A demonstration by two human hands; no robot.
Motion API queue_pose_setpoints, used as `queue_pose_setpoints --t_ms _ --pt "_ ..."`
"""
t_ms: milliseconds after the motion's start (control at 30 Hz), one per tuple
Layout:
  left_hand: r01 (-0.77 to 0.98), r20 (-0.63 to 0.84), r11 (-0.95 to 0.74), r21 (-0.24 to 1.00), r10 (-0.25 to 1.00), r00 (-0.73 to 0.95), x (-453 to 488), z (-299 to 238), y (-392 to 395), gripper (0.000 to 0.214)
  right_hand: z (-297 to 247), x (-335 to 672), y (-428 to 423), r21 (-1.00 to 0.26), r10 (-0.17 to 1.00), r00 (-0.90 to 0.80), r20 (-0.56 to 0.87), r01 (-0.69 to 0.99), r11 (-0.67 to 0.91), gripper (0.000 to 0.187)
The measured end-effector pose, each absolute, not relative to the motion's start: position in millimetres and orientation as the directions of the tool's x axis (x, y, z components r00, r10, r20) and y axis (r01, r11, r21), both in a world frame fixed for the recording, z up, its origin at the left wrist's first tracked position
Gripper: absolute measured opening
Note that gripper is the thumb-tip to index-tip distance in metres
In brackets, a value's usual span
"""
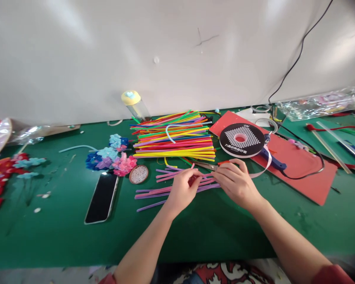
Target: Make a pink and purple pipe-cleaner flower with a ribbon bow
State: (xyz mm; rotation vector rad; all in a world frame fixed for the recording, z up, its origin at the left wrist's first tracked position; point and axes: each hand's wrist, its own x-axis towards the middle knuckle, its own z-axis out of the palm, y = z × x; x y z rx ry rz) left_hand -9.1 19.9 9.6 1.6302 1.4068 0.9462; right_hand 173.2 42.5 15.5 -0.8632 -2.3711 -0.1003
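Note:
My left hand (182, 190) and my right hand (235, 182) meet over a loose bunch of pink and purple pipe cleaners (156, 191) lying on the green table (59, 232). The fingers of both hands are curled and pinch the pink and purple stems between them. Something small and red shows between the two hands. Just beyond the hands lies a pair of scissors (208, 165) with red handles. Behind that sits a thick pile of multicoloured pipe cleaners (174, 138).
A black phone (102, 197) lies left of the hands, beside a small round tin lid (139, 174) and finished pipe-cleaner flowers (111, 156). A black ribbon spool (241, 139) rests on a red mat (301, 169) at the right. A cable (298, 51) runs up the wall.

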Motion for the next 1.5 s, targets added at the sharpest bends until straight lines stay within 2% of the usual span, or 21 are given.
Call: queue_pose_setpoints --t_ms 133,300,533,700,833,1000,1133,1333,1500 --pt "0.219 -0.149 0.113 0.969 0.977 0.155 -6 11 19 0.012 15 173 40 -0.070 0.515 -0.586 0.626 0.616 0.785 0.011" --pt "0.152 -0.281 0.246 0.957 0.918 0.280 -4 15 19 0.014 14 172 40 -0.044 0.506 -0.563 0.654 0.639 0.768 0.009" --pt "0.085 -0.347 0.341 0.936 0.866 0.359 -5 17 19 0.017 7 173 42 -0.054 0.575 -0.551 0.604 0.692 0.720 0.012" --pt "0.068 -0.353 0.355 0.932 0.852 0.386 -7 19 20 0.017 7 170 42 -0.031 0.544 -0.509 0.667 0.710 0.703 0.009" --pt "0.027 -0.315 0.326 0.945 0.885 0.344 -7 21 20 0.016 8 167 40 -0.054 0.547 -0.463 0.697 0.727 0.685 0.006" --pt "-0.108 -0.237 0.280 0.954 0.925 0.298 -6 19 20 0.020 9 163 36 -0.162 0.596 -0.415 0.687 0.713 0.683 0.007" --pt "-0.152 -0.190 0.245 0.958 0.933 0.304 -5 18 19 0.022 11 160 33 -0.300 0.652 -0.382 0.655 0.660 0.689 0.010" --pt "-0.087 -0.110 0.141 0.986 0.950 0.293 -2 16 18 0.024 14 155 28 -0.585 0.770 -0.303 0.562 0.513 0.628 0.015" --pt "-0.004 -0.014 0.016 1.000 0.957 0.290 -1 14 15 0.016 16 155 27 -0.735 0.869 -0.285 0.404 0.465 0.494 0.017"
